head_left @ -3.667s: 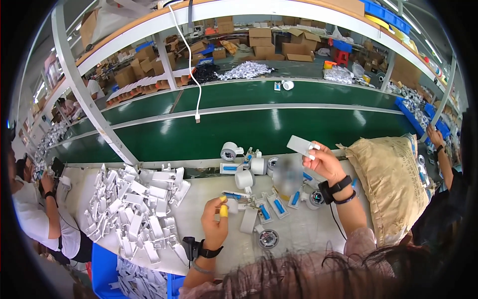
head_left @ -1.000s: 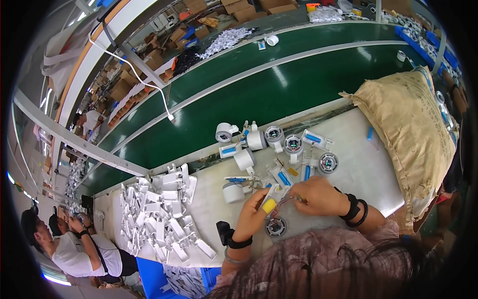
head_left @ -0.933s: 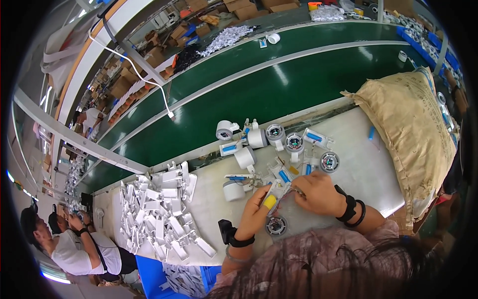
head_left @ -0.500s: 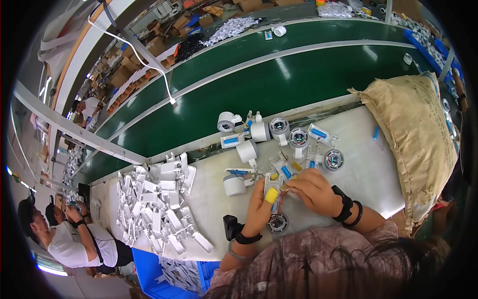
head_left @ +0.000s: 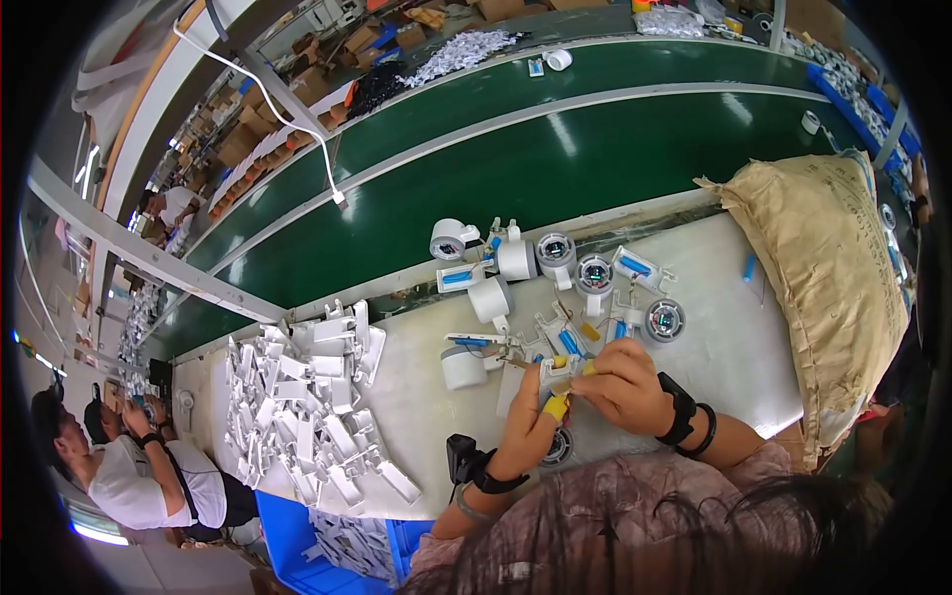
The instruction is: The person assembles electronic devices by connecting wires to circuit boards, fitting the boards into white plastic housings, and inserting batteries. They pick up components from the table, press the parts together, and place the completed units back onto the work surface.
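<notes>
My left hand (head_left: 526, 424) is closed around a small white plastic housing (head_left: 557, 374), with a yellow covering on the thumb. My right hand (head_left: 627, 393) meets it from the right, fingertips pinched at the housing's edge; what they pinch is too small to make out. Partly hidden beneath my hands lies a round unit with a circuit board (head_left: 561, 448). Just beyond are white lamp-like heads, such as one with a grey rim (head_left: 491, 299) and one showing its board (head_left: 664, 320). Wired to several are white brackets bearing blue cylindrical cells (head_left: 635, 266).
A heap of white plastic parts (head_left: 315, 397) covers the table's left, above a blue bin (head_left: 283, 545) of similar pieces. A tan sack (head_left: 828, 268) stands at right, near a loose blue cell (head_left: 749, 268). Behind runs a green conveyor (head_left: 446, 193). Another person (head_left: 149, 486) works at far left.
The white housing has turned and moved slightly down and right in my left hand. My right hand's fingers have drawn closer together beside it.
</notes>
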`<state>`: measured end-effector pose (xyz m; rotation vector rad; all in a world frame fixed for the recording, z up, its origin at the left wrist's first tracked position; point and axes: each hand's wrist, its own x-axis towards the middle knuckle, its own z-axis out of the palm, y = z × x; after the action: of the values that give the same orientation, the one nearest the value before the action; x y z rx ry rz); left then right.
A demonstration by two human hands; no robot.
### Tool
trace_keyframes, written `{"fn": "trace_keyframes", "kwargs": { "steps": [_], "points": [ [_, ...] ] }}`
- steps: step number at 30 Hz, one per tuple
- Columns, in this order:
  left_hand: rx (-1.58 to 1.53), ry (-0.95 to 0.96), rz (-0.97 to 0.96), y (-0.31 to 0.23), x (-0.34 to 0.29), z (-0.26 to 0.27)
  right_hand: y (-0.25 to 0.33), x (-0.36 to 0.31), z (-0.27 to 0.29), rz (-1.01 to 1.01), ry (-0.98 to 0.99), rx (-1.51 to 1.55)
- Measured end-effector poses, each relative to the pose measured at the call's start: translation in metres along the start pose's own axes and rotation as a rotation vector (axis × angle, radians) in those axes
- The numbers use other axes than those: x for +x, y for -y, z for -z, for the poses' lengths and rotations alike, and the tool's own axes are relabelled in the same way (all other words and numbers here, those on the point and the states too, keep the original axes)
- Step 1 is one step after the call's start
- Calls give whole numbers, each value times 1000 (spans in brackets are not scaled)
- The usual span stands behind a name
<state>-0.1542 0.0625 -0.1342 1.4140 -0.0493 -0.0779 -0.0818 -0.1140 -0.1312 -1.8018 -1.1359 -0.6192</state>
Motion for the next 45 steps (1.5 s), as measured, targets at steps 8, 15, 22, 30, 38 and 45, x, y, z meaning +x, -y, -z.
{"fn": "trace_keyframes", "kwargs": {
  "steps": [8, 15, 22, 30, 38, 45],
  "points": [
    [18, 33, 1, 1, -1, 1, 2, 3, 2, 18, -2, -39],
    [159, 20, -97, -6, -1, -3, -1, 3, 2, 25, 11, -25],
    [105, 38, -96, -7, -2, -3, 1, 3, 0, 14, -5, -39],
    [36, 45, -59, 2, -4, 2, 5, 4, 0, -3, 5, -48],
    [206, -1, -92, 6, -3, 0, 6, 5, 1, 3, 13, -55],
    [317, -52, -136, 6, -4, -3, 7, 5, 0, 7, 9, -36]
  ]
}}
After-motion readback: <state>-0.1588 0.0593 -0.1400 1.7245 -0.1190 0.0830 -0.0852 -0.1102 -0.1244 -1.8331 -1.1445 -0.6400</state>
